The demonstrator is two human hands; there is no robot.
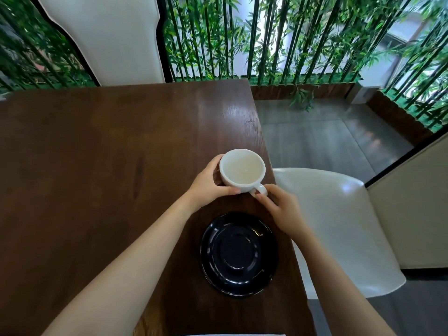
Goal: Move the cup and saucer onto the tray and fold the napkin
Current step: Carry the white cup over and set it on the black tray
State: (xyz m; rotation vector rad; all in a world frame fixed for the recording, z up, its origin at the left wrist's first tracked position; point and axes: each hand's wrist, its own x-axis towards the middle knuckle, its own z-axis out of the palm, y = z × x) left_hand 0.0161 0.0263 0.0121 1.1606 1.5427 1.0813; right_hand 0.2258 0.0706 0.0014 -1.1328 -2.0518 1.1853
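My left hand (207, 184) cups the white cup (242, 170), my right hand (278, 209) pinches its handle, seemingly lifted. The black saucer (238, 254) lies nearer, by the table's (97, 154) right edge; a careless nudge could tip it off.

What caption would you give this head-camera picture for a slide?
Both hands, left and right, hold a white cup beyond a black saucer on a dark wooden table.

No readable text anywhere; no labels, brands, numbers or signs legible on any surface in view.
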